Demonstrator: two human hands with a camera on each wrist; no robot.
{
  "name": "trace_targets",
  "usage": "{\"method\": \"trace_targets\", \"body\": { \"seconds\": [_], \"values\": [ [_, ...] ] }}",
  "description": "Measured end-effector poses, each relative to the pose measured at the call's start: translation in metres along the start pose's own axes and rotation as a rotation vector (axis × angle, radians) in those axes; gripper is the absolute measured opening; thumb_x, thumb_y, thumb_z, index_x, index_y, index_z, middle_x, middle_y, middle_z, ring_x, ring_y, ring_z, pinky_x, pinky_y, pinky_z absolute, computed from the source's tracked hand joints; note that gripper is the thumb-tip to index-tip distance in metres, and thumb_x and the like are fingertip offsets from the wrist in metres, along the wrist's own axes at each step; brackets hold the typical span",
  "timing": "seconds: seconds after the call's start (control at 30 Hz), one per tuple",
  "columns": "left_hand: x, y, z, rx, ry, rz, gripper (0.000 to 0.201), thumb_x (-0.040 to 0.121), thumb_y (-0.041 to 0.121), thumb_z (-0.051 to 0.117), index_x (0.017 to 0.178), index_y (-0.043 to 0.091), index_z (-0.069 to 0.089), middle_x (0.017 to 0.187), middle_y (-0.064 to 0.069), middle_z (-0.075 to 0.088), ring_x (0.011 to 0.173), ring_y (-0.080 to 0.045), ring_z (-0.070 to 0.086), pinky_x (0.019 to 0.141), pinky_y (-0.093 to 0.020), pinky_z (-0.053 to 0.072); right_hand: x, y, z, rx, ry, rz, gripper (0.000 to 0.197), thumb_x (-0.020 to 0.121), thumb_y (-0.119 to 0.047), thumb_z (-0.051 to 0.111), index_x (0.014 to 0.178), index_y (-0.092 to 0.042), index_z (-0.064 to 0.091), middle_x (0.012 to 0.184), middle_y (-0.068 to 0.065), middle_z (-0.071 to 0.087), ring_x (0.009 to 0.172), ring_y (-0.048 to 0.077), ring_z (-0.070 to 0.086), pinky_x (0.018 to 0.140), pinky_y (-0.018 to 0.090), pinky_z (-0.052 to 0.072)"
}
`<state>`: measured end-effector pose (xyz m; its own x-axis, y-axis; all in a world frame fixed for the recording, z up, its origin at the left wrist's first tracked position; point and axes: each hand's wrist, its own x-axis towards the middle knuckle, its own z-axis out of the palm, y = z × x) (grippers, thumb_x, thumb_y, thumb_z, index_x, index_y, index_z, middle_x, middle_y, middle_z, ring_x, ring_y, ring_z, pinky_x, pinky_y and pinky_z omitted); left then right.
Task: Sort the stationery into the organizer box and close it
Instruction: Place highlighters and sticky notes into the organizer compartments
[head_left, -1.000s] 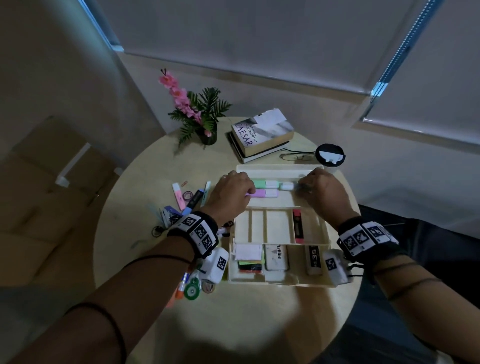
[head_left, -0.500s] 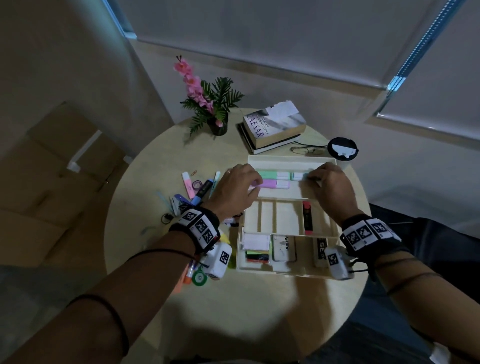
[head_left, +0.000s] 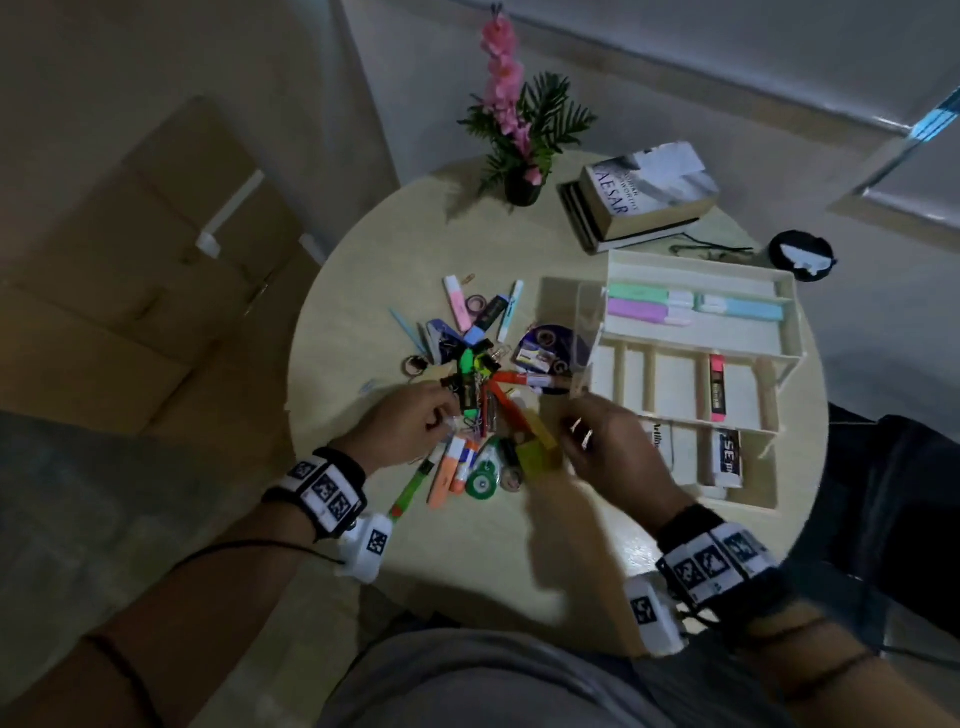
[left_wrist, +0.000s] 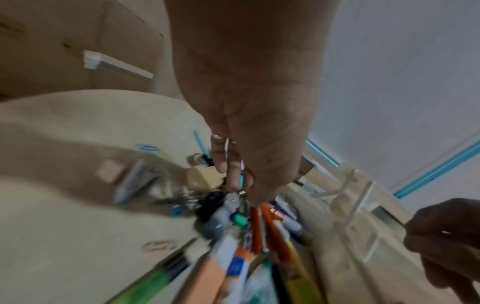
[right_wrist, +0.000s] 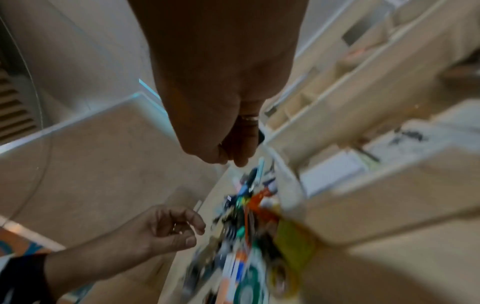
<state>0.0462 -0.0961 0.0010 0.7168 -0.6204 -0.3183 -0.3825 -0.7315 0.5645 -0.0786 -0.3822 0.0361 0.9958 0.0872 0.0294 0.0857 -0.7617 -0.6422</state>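
Observation:
The cream organizer box (head_left: 696, 261) stands open on the right of the round table. Its raised top tray holds a green (head_left: 644, 292), a purple (head_left: 639, 310) and a blue highlighter (head_left: 748, 307). A pink highlighter (head_left: 717, 387) lies in a middle slot. Left of the box is the pile of loose stationery (head_left: 483, 395). My left hand (head_left: 447, 415) hovers over the pile's near left edge, fingers loosely curled and holding nothing (right_wrist: 192, 232). My right hand (head_left: 576, 426) hangs between pile and box with fingers curled under (right_wrist: 228, 158). I see nothing in it.
A potted pink flower (head_left: 522, 189), stacked books (head_left: 644, 192), glasses (head_left: 711, 249) and a black-lidded cup (head_left: 801, 255) stand along the far side. Bare tabletop (head_left: 467, 561) lies in front of the pile. Cardboard boxes (head_left: 130, 260) stand on the floor at left.
Both hands have left the top tray, where they touched the highlighters, and come back and left to the pile. The view has swung so the box now sits at right.

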Motion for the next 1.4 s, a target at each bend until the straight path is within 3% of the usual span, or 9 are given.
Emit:
{"method": "trace_targets", "body": {
  "seconds": [0.13,0.27,0.4,0.53,0.7,0.93,1.1,1.27,1.4],
  "values": [
    [-0.042,-0.041,0.018,0.026,-0.082,-0.023,0.016,0.092,0.019,0.072,0.108,0.019,0.073,0.106,0.002,0.067,0.092,-0.015,0.064,0.075,-0.032,0.051,-0.005,-0.026,0.058,-0.078,-0.248,0.04,0.016,0.094,-0.013,0.069,0.109,-0.013,0.068,0.106,0.009,0.07,0.081,0.027,0.07,0.065,0.028,0.05],
    [-0.068,-0.06,0.026,0.091,-0.142,0.031,0.023,0.09,0.026,0.072,0.112,0.02,0.073,0.105,0.003,0.068,0.092,-0.016,0.064,0.072,-0.033,0.051,-0.003,-0.024,0.099,-0.204,-0.38,0.153,0.058,0.088,-0.019,0.076,0.14,-0.01,0.051,0.138,0.013,0.058,0.1,0.03,0.072,0.078,0.033,0.061],
    [-0.069,-0.067,0.027,0.123,-0.166,0.084,0.027,0.088,0.03,0.073,0.112,0.018,0.072,0.106,0.002,0.067,0.093,-0.019,0.064,0.07,-0.031,0.048,-0.001,-0.029,0.127,-0.249,-0.308,0.251,0.074,0.084,-0.048,0.08,0.143,-0.016,0.047,0.137,0.01,0.056,0.101,0.028,0.07,0.074,0.04,0.063],
    [-0.059,-0.07,0.022,0.139,-0.16,0.051,0.028,0.091,0.035,0.074,0.115,0.02,0.07,0.112,0.003,0.067,0.098,-0.02,0.065,0.076,-0.037,0.054,0.004,-0.041,0.147,-0.317,-0.243,0.382,0.08,0.081,-0.068,0.074,0.137,-0.016,0.051,0.127,0.008,0.062,0.093,0.024,0.07,0.063,0.034,0.06],
    [-0.045,-0.078,0.014,0.117,-0.101,0.068,0.022,0.09,0.032,0.074,0.108,0.021,0.07,0.11,0.002,0.067,0.098,-0.019,0.065,0.075,-0.035,0.054,0.012,-0.063,0.157,-0.329,-0.227,0.497,0.061,0.089,-0.047,0.075,0.13,-0.008,0.05,0.113,0.01,0.068,0.089,0.027,0.071,0.06,0.029,0.043],
    [-0.003,-0.067,-0.002,0.114,0.144,-0.061,0.022,0.091,0.027,0.072,0.111,0.017,0.068,0.116,-0.006,0.061,0.095,-0.027,0.064,0.075,-0.037,0.055,0.007,-0.074,0.159,-0.261,-0.163,0.556,0.073,0.087,-0.043,0.078,0.136,0.001,0.047,0.116,0.014,0.064,0.091,0.028,0.068,0.067,0.035,0.059],
    [0.022,-0.053,0.0,0.085,0.15,-0.2,0.031,0.091,0.036,0.074,0.111,0.013,0.065,0.119,-0.007,0.06,0.101,-0.03,0.064,0.081,-0.044,0.059,-0.008,-0.069,0.143,-0.224,-0.065,0.58,0.078,0.074,-0.033,0.087,0.135,-0.012,0.043,0.12,0.005,0.066,0.081,0.014,0.056,0.053,0.014,0.035],
    [0.03,-0.043,0.006,0.114,0.172,-0.236,0.037,0.091,0.038,0.075,0.114,0.011,0.064,0.12,-0.009,0.058,0.097,-0.027,0.063,0.067,-0.033,0.044,-0.023,-0.07,0.116,-0.043,0.032,0.57,0.07,0.073,-0.031,0.089,0.125,-0.018,0.043,0.122,0.007,0.06,0.095,0.026,0.065,0.069,0.03,0.057],
    [0.034,-0.04,0.005,0.118,0.188,-0.241,0.041,0.091,0.035,0.078,0.118,0.009,0.063,0.121,-0.01,0.058,0.102,-0.027,0.062,0.071,-0.03,0.042,-0.035,-0.067,0.102,0.009,0.048,0.582,0.062,0.073,-0.032,0.089,0.115,-0.025,0.044,0.114,-0.002,0.055,0.093,0.019,0.059,0.066,0.014,0.046]
  ]
}}
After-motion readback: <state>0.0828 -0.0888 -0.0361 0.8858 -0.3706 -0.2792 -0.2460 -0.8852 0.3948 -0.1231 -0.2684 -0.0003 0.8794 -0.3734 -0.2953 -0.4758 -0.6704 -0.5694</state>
